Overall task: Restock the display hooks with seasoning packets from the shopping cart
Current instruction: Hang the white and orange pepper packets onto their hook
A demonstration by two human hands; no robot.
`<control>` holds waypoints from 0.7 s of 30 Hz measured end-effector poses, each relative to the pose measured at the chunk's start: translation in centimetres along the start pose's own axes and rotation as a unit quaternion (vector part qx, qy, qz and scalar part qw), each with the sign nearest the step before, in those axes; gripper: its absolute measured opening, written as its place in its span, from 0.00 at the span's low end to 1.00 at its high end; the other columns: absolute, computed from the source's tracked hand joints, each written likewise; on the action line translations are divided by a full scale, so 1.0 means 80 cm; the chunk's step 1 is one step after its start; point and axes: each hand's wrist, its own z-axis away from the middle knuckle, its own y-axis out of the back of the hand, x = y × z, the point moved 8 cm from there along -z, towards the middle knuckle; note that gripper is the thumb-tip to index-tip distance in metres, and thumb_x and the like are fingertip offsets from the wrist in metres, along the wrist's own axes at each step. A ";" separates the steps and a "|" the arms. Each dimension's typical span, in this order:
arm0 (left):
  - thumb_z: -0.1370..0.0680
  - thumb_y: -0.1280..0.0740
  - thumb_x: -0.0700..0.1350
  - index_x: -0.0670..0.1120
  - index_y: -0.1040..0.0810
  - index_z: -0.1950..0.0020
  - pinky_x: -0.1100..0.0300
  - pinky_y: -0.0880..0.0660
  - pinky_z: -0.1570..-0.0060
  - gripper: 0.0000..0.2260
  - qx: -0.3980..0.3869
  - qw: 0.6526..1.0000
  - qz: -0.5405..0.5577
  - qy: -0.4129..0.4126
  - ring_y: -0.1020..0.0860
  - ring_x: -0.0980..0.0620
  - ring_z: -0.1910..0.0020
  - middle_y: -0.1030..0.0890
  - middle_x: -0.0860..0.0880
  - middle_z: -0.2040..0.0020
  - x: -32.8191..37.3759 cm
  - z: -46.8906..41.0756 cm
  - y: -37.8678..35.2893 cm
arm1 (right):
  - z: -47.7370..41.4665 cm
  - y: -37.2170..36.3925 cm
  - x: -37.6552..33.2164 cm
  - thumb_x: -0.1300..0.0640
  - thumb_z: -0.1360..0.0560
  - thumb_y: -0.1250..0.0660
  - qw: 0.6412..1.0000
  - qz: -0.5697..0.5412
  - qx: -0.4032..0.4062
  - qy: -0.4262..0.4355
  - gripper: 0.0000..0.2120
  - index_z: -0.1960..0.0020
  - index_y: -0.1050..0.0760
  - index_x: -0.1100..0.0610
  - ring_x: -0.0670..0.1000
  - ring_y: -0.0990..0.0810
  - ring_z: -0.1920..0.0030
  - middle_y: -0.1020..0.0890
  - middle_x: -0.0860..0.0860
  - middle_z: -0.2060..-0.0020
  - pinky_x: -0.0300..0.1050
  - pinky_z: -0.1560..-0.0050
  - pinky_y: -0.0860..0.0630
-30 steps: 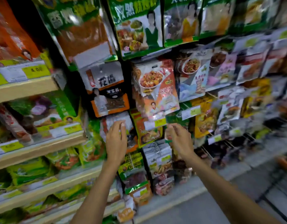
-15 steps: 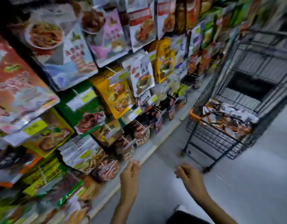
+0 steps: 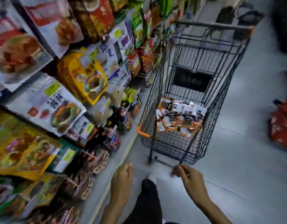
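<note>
The cart [image 3: 153,101] stands on the floor [image 3: 236,167] of the aisle, just beside the hook display [image 3: 84,147] on its left, with an orange bumper [image 3: 142,132] on its near left corner. The seasoning packets [image 3: 180,116], orange, white and dark, lie in a loose heap on the bottom of the cart's basket, filling its near end from wall to wall; the far end of the basket bottom shows bare wire.

Both hands hang low over the floor in front of the cart's near end, well apart from the packets and touching neither cart nor display. The left hand [image 3: 121,180] has its fingers loosely curled together and holds nothing. The right hand [image 3: 190,181] has its fingers curled toward the thumb; blur makes it impossible to tell whether they pinch anything.

The display is crowded with hanging packets [image 3: 89,78] in rows, down to floor level. Between the arms a dark trouser leg [image 3: 147,201] shows. A red bag [image 3: 281,125] sits on the floor at the right edge.
</note>
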 end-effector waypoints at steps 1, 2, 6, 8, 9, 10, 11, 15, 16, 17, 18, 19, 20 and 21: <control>0.18 0.43 0.45 0.40 0.26 0.60 0.48 0.31 0.61 0.14 -0.013 1.000 0.003 -0.005 0.26 0.45 0.64 0.25 0.42 0.64 0.012 -0.025 -0.010 | -0.019 0.006 0.003 0.59 0.20 0.39 1.000 0.000 0.011 -0.006 0.10 0.55 0.20 0.54 0.40 0.18 0.59 0.15 0.45 0.61 0.37 0.55 0.23; 0.18 0.43 0.45 0.40 0.26 0.60 0.48 0.31 0.61 0.14 -0.026 1.000 0.008 -0.010 0.26 0.44 0.63 0.25 0.41 0.64 0.024 -0.050 -0.022 | -0.038 0.012 0.006 0.59 0.20 0.39 1.000 0.001 0.024 -0.014 0.10 0.56 0.20 0.53 0.39 0.18 0.60 0.15 0.44 0.62 0.36 0.56 0.23; 0.18 0.41 0.43 0.40 0.22 0.56 0.53 0.29 0.58 0.12 -0.082 0.996 0.012 -0.030 0.24 0.46 0.59 0.21 0.44 0.61 0.071 -0.157 -0.071 | -0.119 0.042 0.015 0.59 0.21 0.38 0.995 -0.013 0.084 -0.053 0.10 0.57 0.21 0.53 0.46 0.18 0.62 0.16 0.49 0.65 0.39 0.59 0.25; 0.18 0.41 0.43 0.42 0.20 0.52 0.59 0.28 0.56 0.11 -0.117 0.992 0.004 -0.048 0.23 0.50 0.57 0.19 0.48 0.56 0.095 -0.207 -0.097 | -0.163 0.054 0.021 0.58 0.20 0.38 0.991 -0.023 0.103 -0.079 0.10 0.57 0.21 0.55 0.50 0.18 0.62 0.16 0.52 0.65 0.44 0.59 0.24; 0.18 0.41 0.43 0.42 0.20 0.50 0.62 0.30 0.56 0.11 -0.129 0.990 0.001 -0.059 0.23 0.53 0.56 0.19 0.49 0.54 0.106 -0.231 -0.109 | -0.186 0.059 0.024 0.58 0.20 0.39 0.989 -0.029 0.111 -0.091 0.10 0.57 0.21 0.54 0.49 0.18 0.62 0.16 0.51 0.65 0.43 0.60 0.24; 0.18 0.41 0.44 0.43 0.20 0.49 0.63 0.30 0.56 0.11 -0.140 0.988 -0.004 -0.069 0.24 0.54 0.56 0.19 0.50 0.54 0.116 -0.254 -0.121 | -0.209 0.062 0.028 0.58 0.20 0.39 0.988 -0.034 0.116 -0.101 0.10 0.57 0.21 0.53 0.46 0.18 0.63 0.17 0.48 0.64 0.40 0.62 0.25; 0.18 0.41 0.44 0.43 0.20 0.49 0.61 0.29 0.56 0.11 -0.153 0.985 -0.014 -0.077 0.24 0.53 0.56 0.19 0.50 0.54 0.123 -0.278 -0.136 | -0.233 0.064 0.032 0.58 0.20 0.39 0.986 -0.039 0.121 -0.110 0.09 0.56 0.22 0.51 0.42 0.20 0.64 0.17 0.46 0.64 0.35 0.64 0.26; 0.18 0.43 0.44 0.40 0.24 0.57 0.57 0.35 0.67 0.13 -0.221 0.973 -0.019 -0.067 0.28 0.50 0.68 0.24 0.41 0.66 0.135 -0.354 -0.205 | -0.321 0.070 0.063 0.57 0.20 0.39 0.978 -0.049 0.143 -0.141 0.09 0.52 0.20 0.55 0.41 0.24 0.72 0.17 0.48 0.65 0.35 0.72 0.30; 0.18 0.44 0.45 0.39 0.26 0.58 0.59 0.40 0.70 0.14 -0.231 0.971 -0.022 -0.051 0.32 0.51 0.70 0.26 0.39 0.67 0.132 -0.371 -0.224 | -0.342 0.069 0.076 0.57 0.20 0.40 0.976 -0.046 0.146 -0.155 0.10 0.52 0.20 0.56 0.44 0.23 0.71 0.17 0.51 0.65 0.42 0.70 0.28; 0.17 0.44 0.45 0.39 0.27 0.59 0.61 0.43 0.71 0.15 -0.237 0.970 -0.032 -0.036 0.34 0.51 0.71 0.28 0.39 0.67 0.130 -0.388 -0.241 | -0.361 0.068 0.090 0.57 0.20 0.40 0.974 -0.041 0.146 -0.170 0.10 0.51 0.20 0.57 0.48 0.22 0.69 0.17 0.53 0.65 0.45 0.67 0.26; 0.17 0.45 0.46 0.40 0.28 0.58 0.61 0.44 0.72 0.15 -0.245 0.968 -0.041 -0.020 0.34 0.52 0.71 0.29 0.40 0.67 0.127 -0.403 -0.259 | -0.381 0.065 0.106 0.56 0.19 0.40 0.971 -0.039 0.144 -0.186 0.11 0.50 0.20 0.58 0.52 0.21 0.66 0.17 0.54 0.64 0.47 0.64 0.24; 0.17 0.45 0.46 0.42 0.27 0.57 0.61 0.42 0.72 0.13 -0.254 0.966 -0.043 -0.003 0.33 0.51 0.71 0.29 0.42 0.67 0.122 -0.418 -0.278 | -0.399 0.060 0.122 0.56 0.19 0.40 0.968 -0.036 0.142 -0.203 0.11 0.49 0.20 0.58 0.54 0.19 0.63 0.17 0.55 0.62 0.49 0.61 0.23; 0.17 0.45 0.46 0.44 0.26 0.53 0.59 0.39 0.70 0.12 -0.265 0.963 -0.040 0.014 0.30 0.49 0.68 0.27 0.42 0.65 0.116 -0.432 -0.299 | -0.418 0.055 0.140 0.55 0.19 0.41 0.966 -0.028 0.137 -0.219 0.12 0.48 0.20 0.59 0.56 0.19 0.61 0.16 0.57 0.60 0.50 0.59 0.22; 0.17 0.46 0.46 0.44 0.26 0.50 0.59 0.38 0.67 0.11 -0.274 0.960 -0.033 0.035 0.27 0.45 0.64 0.25 0.40 0.62 0.108 -0.445 -0.320 | -0.435 0.050 0.158 0.55 0.19 0.41 0.964 -0.016 0.130 -0.232 0.12 0.49 0.20 0.60 0.57 0.19 0.60 0.16 0.58 0.59 0.50 0.58 0.22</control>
